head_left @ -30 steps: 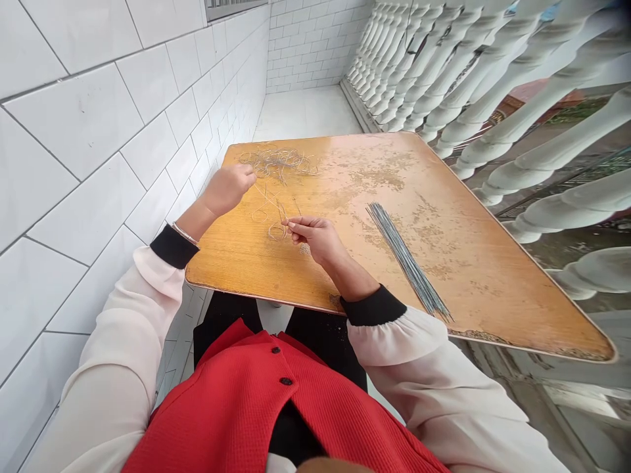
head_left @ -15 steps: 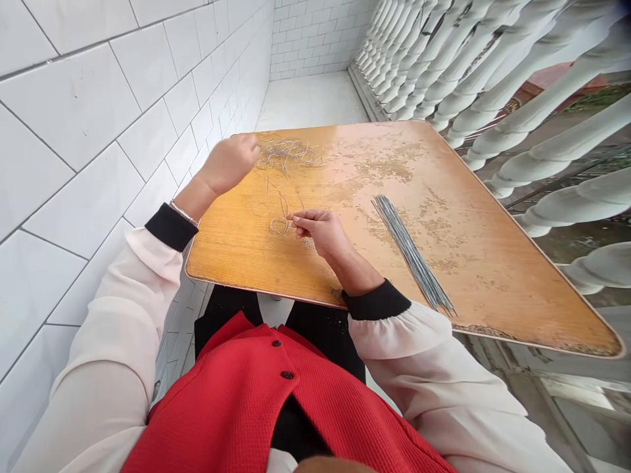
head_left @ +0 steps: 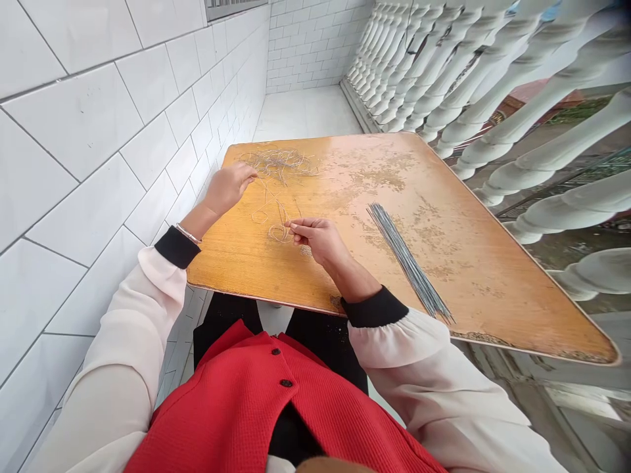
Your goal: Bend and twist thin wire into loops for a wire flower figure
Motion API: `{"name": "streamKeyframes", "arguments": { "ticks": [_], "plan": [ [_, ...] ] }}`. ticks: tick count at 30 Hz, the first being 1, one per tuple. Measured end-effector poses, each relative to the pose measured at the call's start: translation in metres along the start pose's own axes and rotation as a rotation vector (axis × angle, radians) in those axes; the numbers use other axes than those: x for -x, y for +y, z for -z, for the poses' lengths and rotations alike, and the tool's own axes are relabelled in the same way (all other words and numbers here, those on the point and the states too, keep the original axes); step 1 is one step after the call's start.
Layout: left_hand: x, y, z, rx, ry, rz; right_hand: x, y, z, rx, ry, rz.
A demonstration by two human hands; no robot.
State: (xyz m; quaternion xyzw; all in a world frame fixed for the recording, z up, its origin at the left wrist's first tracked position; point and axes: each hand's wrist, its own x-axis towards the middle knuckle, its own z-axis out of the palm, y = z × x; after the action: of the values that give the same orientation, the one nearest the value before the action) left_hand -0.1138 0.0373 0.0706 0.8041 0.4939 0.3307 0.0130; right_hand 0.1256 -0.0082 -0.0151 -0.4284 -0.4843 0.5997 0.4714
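Note:
My right hand (head_left: 318,238) is closed in a pinch on a thin, pale wire (head_left: 280,232) that curls in loops just left of the fingertips. My left hand (head_left: 229,186) is also pinched shut, higher up at the table's left side. From its fingertips a thin strand seems to run down toward the loops by my right hand. Just beyond the left fingertips lies a tangled pile of thin wire pieces (head_left: 283,163). A small patch of tiny pale bits (head_left: 305,251) shows partly under my right hand; what they are I cannot make out.
A bundle of straight grey wire rods (head_left: 409,259) lies slantwise on the right of the worn wooden table (head_left: 468,282). A white tiled wall (head_left: 98,131) runs close along the left. White balusters (head_left: 493,131) line the right side.
My left hand has come down and toward me from beside the wire pile, and a strand now shows at its fingertips. My right hand keeps its pinch. The view has shifted slightly.

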Motion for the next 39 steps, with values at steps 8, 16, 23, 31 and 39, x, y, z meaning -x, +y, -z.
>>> {"name": "streamKeyframes", "arguments": {
  "ticks": [8,16,23,31,39],
  "plan": [
    [0.000,-0.004,0.006,-0.131,-0.035,-0.079,0.004,-0.005,-0.004,-0.008,0.004,-0.021],
    [-0.001,-0.013,0.005,-0.314,-0.099,-0.256,0.004,-0.009,-0.006,-0.011,0.035,-0.045],
    [0.005,-0.017,0.027,-0.464,-0.210,-0.319,0.002,-0.010,-0.003,0.048,0.031,-0.094],
    [0.007,-0.014,0.020,-0.370,-0.178,-0.174,0.001,-0.010,-0.002,0.001,0.001,-0.119],
    [0.006,-0.014,0.014,-0.384,-0.111,-0.241,0.004,-0.011,-0.004,-0.013,-0.014,-0.125]
  ]
}}
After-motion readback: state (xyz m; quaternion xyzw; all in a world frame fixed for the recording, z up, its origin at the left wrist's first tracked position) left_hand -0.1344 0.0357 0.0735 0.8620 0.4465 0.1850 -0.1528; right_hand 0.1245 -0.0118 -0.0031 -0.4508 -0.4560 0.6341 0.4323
